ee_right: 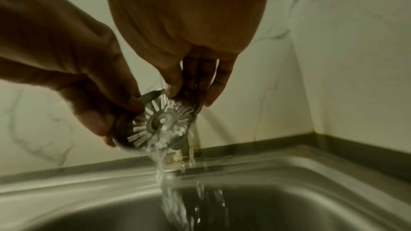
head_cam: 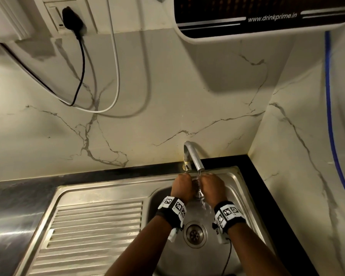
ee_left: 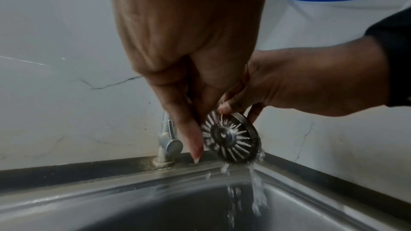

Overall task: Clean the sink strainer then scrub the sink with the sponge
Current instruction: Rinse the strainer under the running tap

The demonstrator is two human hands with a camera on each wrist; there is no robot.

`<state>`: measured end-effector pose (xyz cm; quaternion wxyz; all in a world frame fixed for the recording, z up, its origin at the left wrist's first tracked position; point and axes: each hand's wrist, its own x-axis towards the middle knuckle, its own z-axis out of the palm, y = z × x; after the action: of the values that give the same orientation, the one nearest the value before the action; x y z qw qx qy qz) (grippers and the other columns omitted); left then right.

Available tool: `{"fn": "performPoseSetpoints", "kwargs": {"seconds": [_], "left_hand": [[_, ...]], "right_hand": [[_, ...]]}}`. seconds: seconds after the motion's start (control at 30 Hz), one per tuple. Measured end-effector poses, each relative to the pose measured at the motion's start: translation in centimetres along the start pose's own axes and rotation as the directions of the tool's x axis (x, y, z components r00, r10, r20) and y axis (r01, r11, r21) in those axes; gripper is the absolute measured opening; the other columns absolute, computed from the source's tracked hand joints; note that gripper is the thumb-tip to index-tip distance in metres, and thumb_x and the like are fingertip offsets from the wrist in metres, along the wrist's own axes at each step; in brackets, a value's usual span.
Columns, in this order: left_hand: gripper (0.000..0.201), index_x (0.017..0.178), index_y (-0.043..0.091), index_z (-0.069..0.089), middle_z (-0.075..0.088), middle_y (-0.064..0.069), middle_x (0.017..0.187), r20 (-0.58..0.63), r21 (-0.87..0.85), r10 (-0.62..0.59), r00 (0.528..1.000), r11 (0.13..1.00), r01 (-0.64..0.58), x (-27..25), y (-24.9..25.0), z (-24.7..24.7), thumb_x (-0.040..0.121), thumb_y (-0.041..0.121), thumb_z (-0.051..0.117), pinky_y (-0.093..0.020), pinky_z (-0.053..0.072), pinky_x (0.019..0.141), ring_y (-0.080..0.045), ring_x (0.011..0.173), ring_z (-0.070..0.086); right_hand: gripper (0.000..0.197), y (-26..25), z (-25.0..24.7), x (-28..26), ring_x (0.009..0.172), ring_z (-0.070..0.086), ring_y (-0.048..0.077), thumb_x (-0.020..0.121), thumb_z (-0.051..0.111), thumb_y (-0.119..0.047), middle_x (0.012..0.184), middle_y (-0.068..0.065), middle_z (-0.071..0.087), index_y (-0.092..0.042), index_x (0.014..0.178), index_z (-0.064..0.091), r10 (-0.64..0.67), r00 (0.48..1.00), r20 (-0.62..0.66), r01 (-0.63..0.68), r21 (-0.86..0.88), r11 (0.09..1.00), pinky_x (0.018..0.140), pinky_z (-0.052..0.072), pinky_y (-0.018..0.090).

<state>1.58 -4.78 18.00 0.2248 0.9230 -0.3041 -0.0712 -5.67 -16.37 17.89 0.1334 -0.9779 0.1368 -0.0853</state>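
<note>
Overhead, both hands (head_cam: 197,186) hide strainer (ee_left: 231,138); wrist views show fingers pinching it.

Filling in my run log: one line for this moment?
step: rinsing strainer | both hands: holding it | tap: running | sponge: unseen

White marble-veined wall tiles (head_cam: 167,96) meet in a corner (dim, yellowish light). A black stone tabletop (head_cam: 267,176) runs below them.

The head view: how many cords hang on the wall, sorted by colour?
Black cord: 1
White cord: 1
Blue cord: 1
Total: 3
</note>
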Motion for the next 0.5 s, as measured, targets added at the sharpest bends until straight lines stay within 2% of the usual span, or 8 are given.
{"fn": "performPoseSetpoints", "kwargs": {"seconds": [0.07, 0.13, 0.23, 0.3, 0.4, 0.43, 0.5], "left_hand": [[0.016, 0.09, 0.012, 0.073, 0.074, -0.008, 0.09, 0.116, 0.03, 0.098, 0.988, 0.994, -0.102, 0.4, 0.2, -0.8, 0.09, 0.024, 0.064, -0.034, 0.057, 0.08, -0.023, 0.082, 0.07], [0.019, 0.093, 0.01, 0.074, 0.074, -0.01, 0.093, 0.167, 0.026, 0.134, 0.977, 0.99, -0.14, 0.5, 0.3, -1.5, 0.092, 0.025, 0.063, -0.031, 0.053, 0.079, -0.025, 0.086, 0.07], [0.022, 0.086, 0.006, 0.075, 0.074, -0.011, 0.085, 0.105, 0.011, 0.083, 0.991, 0.996, -0.085, 0.4, 0.1, -1.8, 0.093, 0.021, 0.06, -0.027, 0.052, 0.072, -0.025, 0.078, 0.07], [0.024, 0.08, 0.004, 0.074, 0.074, -0.012, 0.08, 0.069, -0.016, 0.062, 0.996, 0.998, -0.061, 0.3, 0.5, -1.6, 0.092, 0.017, 0.058, -0.031, 0.055, 0.071, -0.025, 0.072, 0.069], [0.023, 0.081, 0.006, 0.073, 0.073, -0.011, 0.081, 0.04, -0.012, 0.031, 0.999, 0.999, -0.03, 0.0, 1.2, -1.4, 0.093, 0.02, 0.059, -0.022, 0.043, 0.064, -0.025, 0.074, 0.069], [0.02, 0.083, 0.006, 0.073, 0.073, -0.011, 0.083, 0.037, -0.022, 0.028, 0.999, 0.999, -0.027, 0.2, 1.4, -1.6, 0.091, 0.02, 0.06, -0.023, 0.042, 0.064, -0.026, 0.077, 0.07], [0.016, 0.086, 0.006, 0.074, 0.074, -0.012, 0.086, 0.078, -0.001, 0.052, 0.996, 0.999, -0.052, 0.5, 1.2, -1.9, 0.089, 0.018, 0.063, -0.028, 0.047, 0.069, -0.028, 0.081, 0.07]], "right_hand": [[0.013, -0.4, 0.3, -0.1, 0.102, 0.063, 0.02, 0.09, 0.062, -0.019, 0.099, 0.001, 0.073, -0.018, 0.093, 0.075, -0.136, 0.99, 0.045, 0.138, -0.046, 0.989, 0.089, 0.049, 0.032], [0.012, 0.0, 0.2, -0.1, 0.102, 0.064, 0.019, 0.089, 0.064, -0.02, 0.1, -0.001, 0.073, -0.02, 0.094, 0.075, -0.162, 0.986, 0.038, 0.165, -0.085, 0.983, 0.087, 0.05, 0.032], [0.011, 1.5, 0.1, 0.5, 0.087, 0.069, 0.016, 0.086, 0.069, -0.033, 0.091, -0.007, 0.074, -0.029, 0.095, 0.074, -0.035, 0.998, -0.061, 0.034, -0.01, 0.999, 0.072, 0.053, 0.028], [0.016, 1.7, 0.5, 0.4, 0.084, 0.068, 0.016, 0.085, 0.067, -0.04, 0.091, -0.007, 0.073, -0.032, 0.098, 0.071, 0.047, 0.995, -0.093, -0.042, 0.057, 0.997, 0.069, 0.052, 0.027], [0.019, 0.6, 1.3, 0.7, 0.09, 0.068, 0.018, 0.091, 0.055, -0.036, 0.095, -0.005, 0.071, -0.027, 0.098, 0.07, 0.148, 0.984, -0.101, -0.137, 0.111, 0.984, 0.074, 0.054, 0.031], [0.019, 0.2, 1.4, 0.8, 0.091, 0.068, 0.02, 0.092, 0.054, -0.032, 0.096, -0.003, 0.071, -0.024, 0.097, 0.071, 0.134, 0.986, -0.096, -0.126, 0.079, 0.989, 0.077, 0.055, 0.033], [0.018, -0.3, 1.5, 0.9, 0.097, 0.066, 0.021, 0.089, 0.057, -0.024, 0.1, -0.003, 0.072, -0.023, 0.098, 0.072, 0.033, 0.997, -0.065, -0.034, -0.008, 0.999, 0.085, 0.053, 0.037]]}}
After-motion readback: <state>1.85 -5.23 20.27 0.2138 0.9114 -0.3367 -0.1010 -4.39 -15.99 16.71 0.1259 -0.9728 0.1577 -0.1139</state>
